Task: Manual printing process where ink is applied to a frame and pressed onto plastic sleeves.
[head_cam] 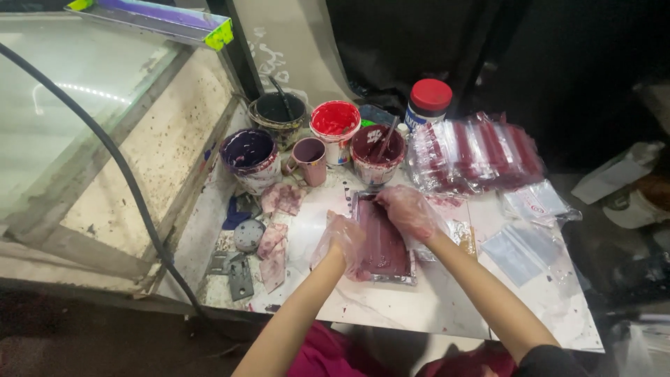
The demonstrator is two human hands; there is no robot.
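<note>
Head view: gloved left hand and right hand (seemingly touching) on maroon tray edges.

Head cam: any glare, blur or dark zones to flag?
Head view: a light strip glares off the glass panel at upper left; the background at top right is nearly black; both gloved hands, left hand and right hand, look slightly soft over the maroon tray; straight edges bow toward the frame borders, so it is a wide lens.

Clear plastic gloves smeared maroon cover the left hand and right hand; the flat rectangular tray is maroon, the round plastic tub bright red, the small mug mauve.
</note>
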